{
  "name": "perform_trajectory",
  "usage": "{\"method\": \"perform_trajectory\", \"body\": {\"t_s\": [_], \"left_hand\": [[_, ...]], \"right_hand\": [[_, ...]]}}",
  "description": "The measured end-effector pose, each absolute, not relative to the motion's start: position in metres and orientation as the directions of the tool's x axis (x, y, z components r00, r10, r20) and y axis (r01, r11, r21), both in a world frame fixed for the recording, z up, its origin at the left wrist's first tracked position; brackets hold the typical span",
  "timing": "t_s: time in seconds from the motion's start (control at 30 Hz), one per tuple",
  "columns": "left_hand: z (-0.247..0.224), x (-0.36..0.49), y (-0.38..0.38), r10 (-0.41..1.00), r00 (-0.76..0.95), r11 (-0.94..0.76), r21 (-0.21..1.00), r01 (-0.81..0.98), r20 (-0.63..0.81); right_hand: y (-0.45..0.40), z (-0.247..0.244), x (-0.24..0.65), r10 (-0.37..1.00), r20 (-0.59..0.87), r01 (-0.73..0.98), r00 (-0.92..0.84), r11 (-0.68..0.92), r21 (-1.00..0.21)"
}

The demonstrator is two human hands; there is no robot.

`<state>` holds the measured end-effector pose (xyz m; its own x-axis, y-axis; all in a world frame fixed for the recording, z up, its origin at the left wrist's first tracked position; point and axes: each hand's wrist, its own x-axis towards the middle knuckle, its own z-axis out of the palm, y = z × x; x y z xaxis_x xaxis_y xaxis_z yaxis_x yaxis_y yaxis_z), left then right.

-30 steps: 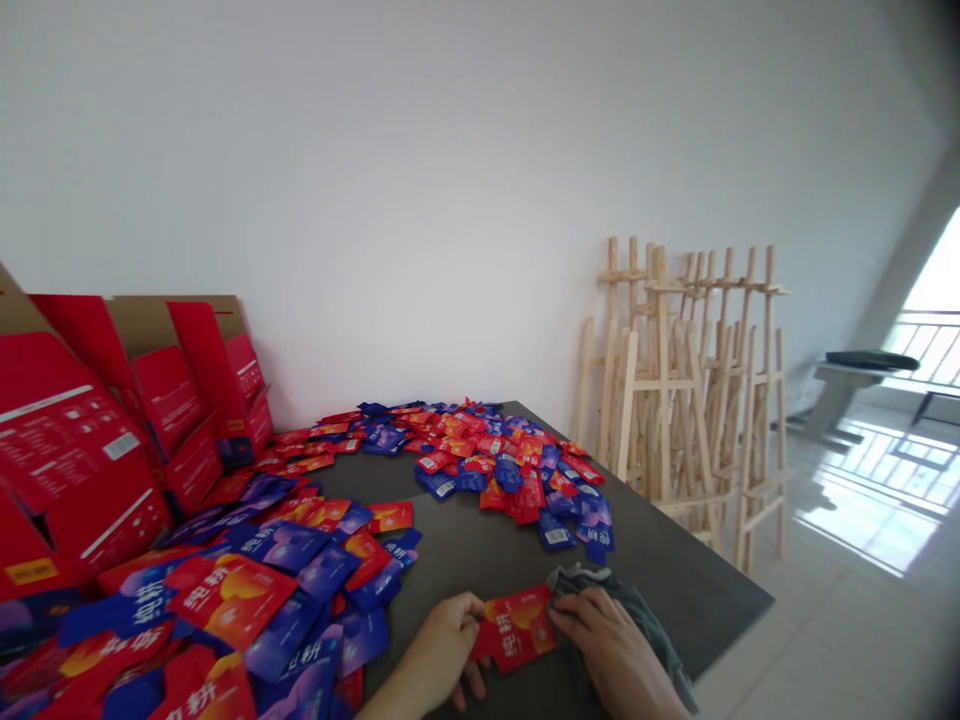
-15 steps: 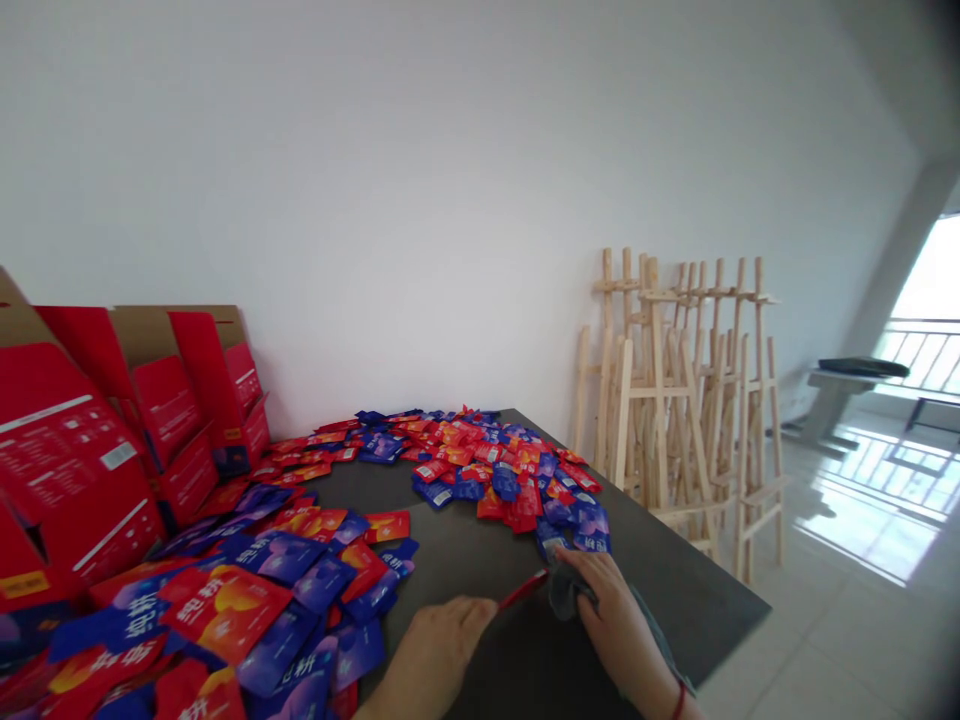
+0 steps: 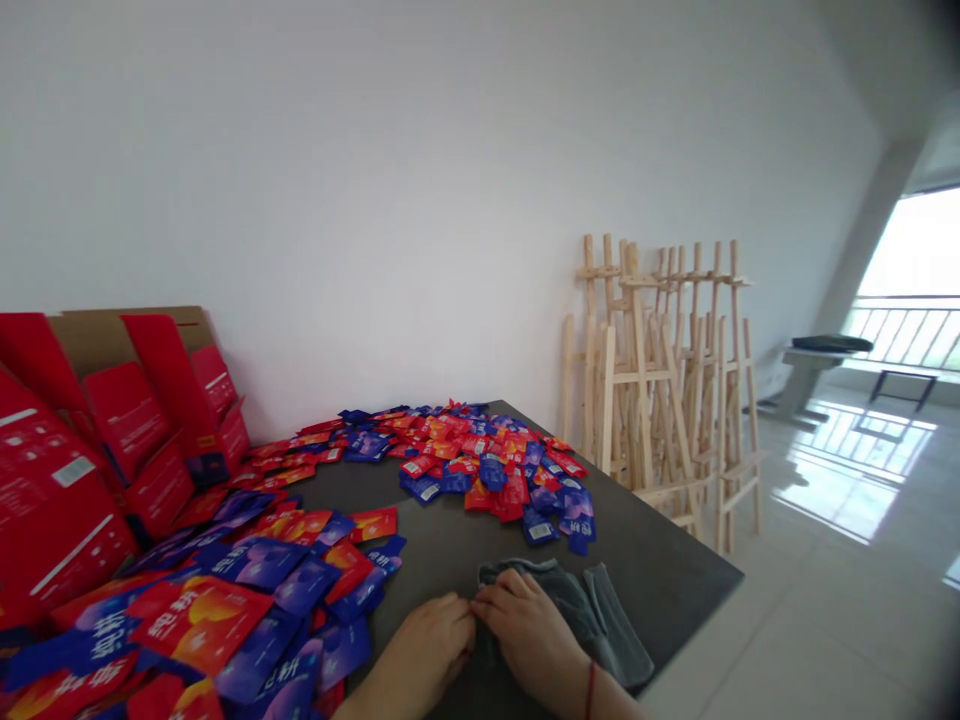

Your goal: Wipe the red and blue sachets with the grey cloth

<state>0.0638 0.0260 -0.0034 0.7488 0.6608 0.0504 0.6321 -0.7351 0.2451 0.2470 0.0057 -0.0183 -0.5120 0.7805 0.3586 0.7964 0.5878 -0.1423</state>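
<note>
Grey towel (image 3: 592, 610) beneath my right hand (image 3: 529, 625) and beside my left hand (image 3: 420, 645), fingers curled, grip unclear; a careless sweep could scatter nearby foil sachets (image 3: 300, 585).

A dark grey tabletop (image 3: 450, 550) carries a spread of red and blue sachets (image 3: 480, 470) toward 12 o'clock, a denser overlapping drift of larger sachets (image 3: 255, 610) toward 8 o'clock, and a rumpled grey cloth (image 3: 570, 610) toward 4 o'clock.
</note>
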Motion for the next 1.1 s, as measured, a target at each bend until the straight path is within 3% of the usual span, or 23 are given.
{"method": "perform_trajectory", "body": {"t_s": [0.1,0.2,0.43,0.53,0.63,0.77,0.97,1.1], "left_hand": [[-0.003,0.063,0.026,0.641,0.765,-0.758,0.208,0.619,0.059],[0.001,0.063,0.025,0.643,0.764,-0.757,0.201,0.622,0.059],[0.006,0.061,0.025,0.691,0.720,-0.694,0.328,0.641,0.056],[0.008,0.061,0.024,0.706,0.708,-0.675,0.339,0.655,0.036],[0.006,0.062,0.024,0.716,0.698,-0.669,0.311,0.675,0.023],[-0.001,0.062,0.024,0.702,0.712,-0.694,0.251,0.675,0.028],[0.008,0.065,0.017,0.723,0.689,-0.679,0.227,0.698,0.046],[0.031,0.050,0.016,0.820,0.561,-0.563,0.342,0.753,0.115]], "right_hand": [[0.012,-0.025,0.259,0.795,0.373,0.837,-0.478,0.542,-0.082],[0.014,-0.024,0.285,0.838,0.377,0.881,-0.394,0.462,-0.106],[0.005,-0.007,0.315,0.895,0.359,0.928,-0.264,0.337,-0.159],[-0.001,-0.007,0.289,0.844,0.421,0.884,-0.331,0.434,-0.176],[-0.004,-0.020,0.260,0.746,0.413,0.773,-0.522,0.619,-0.140],[-0.001,-0.039,0.251,0.706,0.392,0.743,-0.590,0.664,-0.078],[0.011,-0.039,0.293,0.828,0.432,0.865,-0.358,0.468,-0.179],[0.019,-0.046,0.315,0.865,0.429,0.912,-0.261,0.367,-0.183]]}}
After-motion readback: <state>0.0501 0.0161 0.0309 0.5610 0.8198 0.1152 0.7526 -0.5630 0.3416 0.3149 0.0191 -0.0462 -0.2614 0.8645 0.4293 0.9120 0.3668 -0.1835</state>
